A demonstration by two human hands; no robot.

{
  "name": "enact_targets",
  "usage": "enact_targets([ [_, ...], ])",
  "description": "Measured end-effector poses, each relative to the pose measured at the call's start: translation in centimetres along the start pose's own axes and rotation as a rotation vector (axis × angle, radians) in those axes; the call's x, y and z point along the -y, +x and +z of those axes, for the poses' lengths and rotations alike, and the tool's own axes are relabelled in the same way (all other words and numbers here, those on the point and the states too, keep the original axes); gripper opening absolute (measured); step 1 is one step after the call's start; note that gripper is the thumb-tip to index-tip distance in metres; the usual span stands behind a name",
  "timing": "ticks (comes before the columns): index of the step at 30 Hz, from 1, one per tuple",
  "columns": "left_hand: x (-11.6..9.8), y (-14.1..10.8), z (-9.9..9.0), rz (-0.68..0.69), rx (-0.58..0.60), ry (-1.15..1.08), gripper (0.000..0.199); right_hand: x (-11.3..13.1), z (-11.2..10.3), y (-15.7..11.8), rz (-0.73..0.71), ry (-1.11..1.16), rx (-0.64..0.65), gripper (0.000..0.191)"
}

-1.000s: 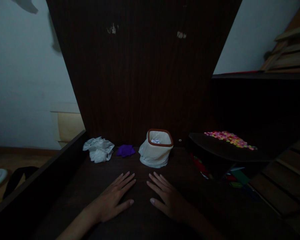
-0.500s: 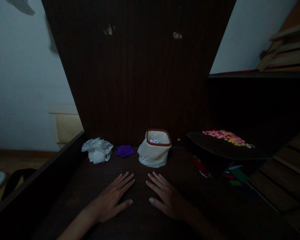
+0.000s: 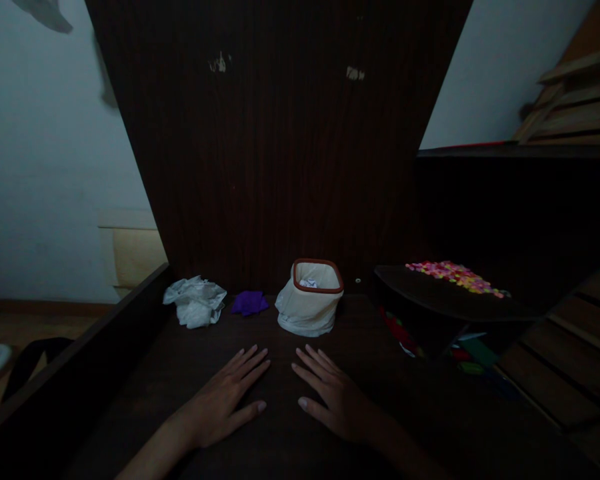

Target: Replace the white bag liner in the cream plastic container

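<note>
My left hand (image 3: 231, 398) lies palm down on the dark wooden surface (image 3: 280, 447), fingers spread and nothing in it. My right hand (image 3: 333, 395) rests the same way a short distance to the right, thumbs facing each other. Just beyond the fingertips stands a small bin (image 3: 307, 310) with a brown square rim and a pale bag over it; something white and crumpled shows inside. Left of the bin lies a folded purple cloth-like piece (image 3: 249, 303). Farther left is a crumpled whitish plastic bag (image 3: 196, 301). Neither hand touches these things.
A dark upright panel (image 3: 280, 147) closes off the back. On the right, a rounded shelf (image 3: 420, 287) carries a heap of small pink and yellow pieces (image 3: 455, 277), with red and green items (image 3: 480, 352) below it. A raised board (image 3: 80, 357) edges the left side.
</note>
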State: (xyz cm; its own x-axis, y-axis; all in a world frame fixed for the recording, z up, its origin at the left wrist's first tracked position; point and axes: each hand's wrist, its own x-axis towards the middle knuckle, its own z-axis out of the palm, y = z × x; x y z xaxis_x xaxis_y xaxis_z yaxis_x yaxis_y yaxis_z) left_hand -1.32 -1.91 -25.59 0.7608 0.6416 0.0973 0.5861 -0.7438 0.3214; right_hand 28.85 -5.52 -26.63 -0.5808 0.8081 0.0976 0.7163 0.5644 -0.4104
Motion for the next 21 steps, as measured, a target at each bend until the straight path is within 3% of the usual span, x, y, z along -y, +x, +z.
enact_targets([
  [21, 0.39, 0.10, 0.50, 0.016, -0.013, -0.018, 0.064, -0.39, 0.58, -0.11, -0.022, -0.011, -0.064, 0.059],
])
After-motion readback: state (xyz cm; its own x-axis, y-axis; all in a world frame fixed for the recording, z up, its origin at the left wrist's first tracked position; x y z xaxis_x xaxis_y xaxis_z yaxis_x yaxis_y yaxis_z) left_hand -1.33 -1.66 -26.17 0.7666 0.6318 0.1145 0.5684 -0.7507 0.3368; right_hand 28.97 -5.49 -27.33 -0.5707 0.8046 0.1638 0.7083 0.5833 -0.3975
